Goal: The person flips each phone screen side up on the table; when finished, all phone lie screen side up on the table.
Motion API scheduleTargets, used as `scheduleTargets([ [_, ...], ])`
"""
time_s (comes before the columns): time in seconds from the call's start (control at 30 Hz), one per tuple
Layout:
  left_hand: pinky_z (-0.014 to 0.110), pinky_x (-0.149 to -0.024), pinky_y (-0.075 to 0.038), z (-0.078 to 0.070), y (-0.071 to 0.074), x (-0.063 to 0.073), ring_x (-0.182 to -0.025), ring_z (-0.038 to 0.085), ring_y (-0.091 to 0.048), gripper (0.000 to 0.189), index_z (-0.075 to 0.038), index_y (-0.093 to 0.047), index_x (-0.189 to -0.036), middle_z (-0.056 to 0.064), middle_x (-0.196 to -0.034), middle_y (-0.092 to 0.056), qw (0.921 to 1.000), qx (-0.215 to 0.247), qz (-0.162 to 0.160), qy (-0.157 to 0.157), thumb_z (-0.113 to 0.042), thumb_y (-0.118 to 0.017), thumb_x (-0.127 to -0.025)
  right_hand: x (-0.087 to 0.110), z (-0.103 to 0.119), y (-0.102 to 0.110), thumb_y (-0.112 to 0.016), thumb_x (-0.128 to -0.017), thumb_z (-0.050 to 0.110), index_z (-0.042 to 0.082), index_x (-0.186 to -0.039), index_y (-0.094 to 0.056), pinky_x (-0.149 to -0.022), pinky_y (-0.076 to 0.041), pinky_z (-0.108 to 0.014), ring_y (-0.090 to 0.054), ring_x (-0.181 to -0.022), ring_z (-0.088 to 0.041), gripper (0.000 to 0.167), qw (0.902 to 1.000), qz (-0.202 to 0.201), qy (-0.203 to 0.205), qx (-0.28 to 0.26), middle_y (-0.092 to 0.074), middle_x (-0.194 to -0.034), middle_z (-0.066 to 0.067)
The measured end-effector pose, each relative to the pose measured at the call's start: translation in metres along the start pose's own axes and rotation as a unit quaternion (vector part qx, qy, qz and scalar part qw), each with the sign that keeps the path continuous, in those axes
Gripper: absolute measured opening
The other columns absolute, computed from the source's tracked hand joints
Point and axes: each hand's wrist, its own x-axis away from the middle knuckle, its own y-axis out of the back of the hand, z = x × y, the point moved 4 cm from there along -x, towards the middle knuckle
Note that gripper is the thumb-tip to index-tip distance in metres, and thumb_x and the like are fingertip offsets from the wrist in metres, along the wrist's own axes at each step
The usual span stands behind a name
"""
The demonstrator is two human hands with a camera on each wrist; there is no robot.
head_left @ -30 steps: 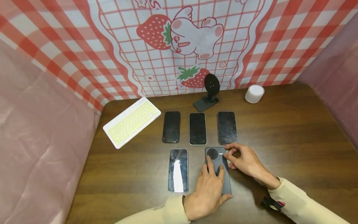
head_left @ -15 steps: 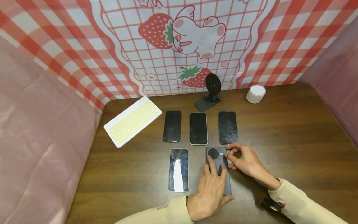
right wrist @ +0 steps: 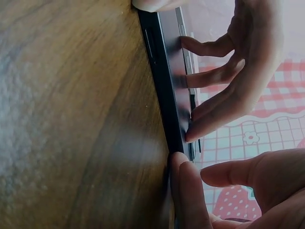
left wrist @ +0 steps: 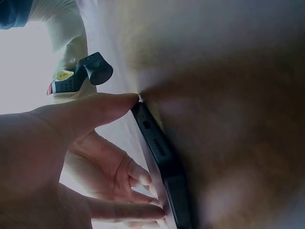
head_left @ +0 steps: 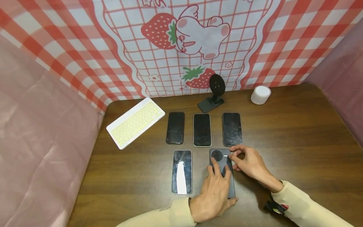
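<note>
A dark grey smartphone (head_left: 231,184) lies back up on the table, its round camera bump towards the far end. Over its back spreads my left hand (head_left: 212,194), fingertips resting on the surface and thumb at the near right corner. In the left wrist view that thumb meets the end of the phone (left wrist: 159,148) beside its port. My right hand (head_left: 249,162) pinches the far right corner with curled fingers and thumb. Its fingertips sit right at the phone's edge (right wrist: 164,90) in the right wrist view.
Left of the hands lies a face-up phone (head_left: 181,171) with a bright reflection. Three more phones form a row behind: left (head_left: 175,128), middle (head_left: 202,130) and right (head_left: 232,129). Farther back are a white-and-yellow keyboard (head_left: 136,123), a black phone stand (head_left: 211,104) and a white cylinder (head_left: 260,95).
The view shifts slightly, so everything appears a little farther right. Both hands keep their places on the grey smartphone.
</note>
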Motion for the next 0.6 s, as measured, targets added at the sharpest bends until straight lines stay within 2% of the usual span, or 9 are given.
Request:
scheduleTargets([
  [0.07, 0.021, -0.079, -0.058, 0.000, 0.000, 0.000, -0.113, 0.037, -0.063, 0.109, -0.012, -0.054, -0.148, 0.036, -0.146, -0.052, 1.0000, 0.008, -0.001, 0.002, -0.082, -0.078, -0.068, 0.000, 0.000, 0.000, -0.064, -0.099, 0.014, 0.001, -0.127, -0.066, -0.057, -0.059, -0.027, -0.073, -0.064, -0.013, 0.031, 1.0000, -0.004, 0.001, 0.005, -0.073, -0.101, -0.014],
  [0.27, 0.024, -0.075, -0.060, 0.003, 0.000, 0.001, -0.115, 0.040, -0.063, 0.107, -0.013, -0.052, -0.150, 0.038, -0.147, -0.048, 0.9974, 0.072, 0.007, 0.009, -0.074, -0.083, -0.068, 0.002, 0.002, 0.001, -0.063, -0.099, 0.013, 0.001, -0.126, -0.067, -0.057, -0.059, -0.027, -0.073, -0.065, -0.013, 0.030, 0.9999, -0.012, 0.007, -0.001, -0.073, -0.108, -0.018],
  [0.47, 0.026, -0.074, -0.061, 0.008, -0.001, 0.003, -0.114, 0.041, -0.063, 0.106, -0.015, -0.048, -0.154, 0.038, -0.151, -0.046, 0.9929, 0.118, 0.012, 0.007, -0.071, -0.082, -0.071, 0.000, 0.002, 0.002, -0.061, -0.101, 0.010, -0.003, -0.127, -0.063, -0.057, -0.061, -0.030, -0.074, -0.063, -0.016, 0.029, 0.9990, 0.006, 0.012, -0.043, -0.074, -0.109, -0.022],
  [0.6, 0.028, -0.074, -0.061, 0.012, -0.001, 0.006, -0.122, 0.042, -0.058, 0.104, -0.019, -0.046, -0.157, 0.035, -0.156, -0.041, 0.9850, 0.171, 0.020, 0.016, -0.065, -0.084, -0.072, -0.003, 0.002, 0.002, -0.059, -0.102, 0.005, -0.007, -0.128, -0.059, -0.057, -0.061, -0.032, -0.074, -0.063, -0.019, 0.029, 0.9964, 0.019, 0.013, -0.081, -0.073, -0.107, -0.025],
])
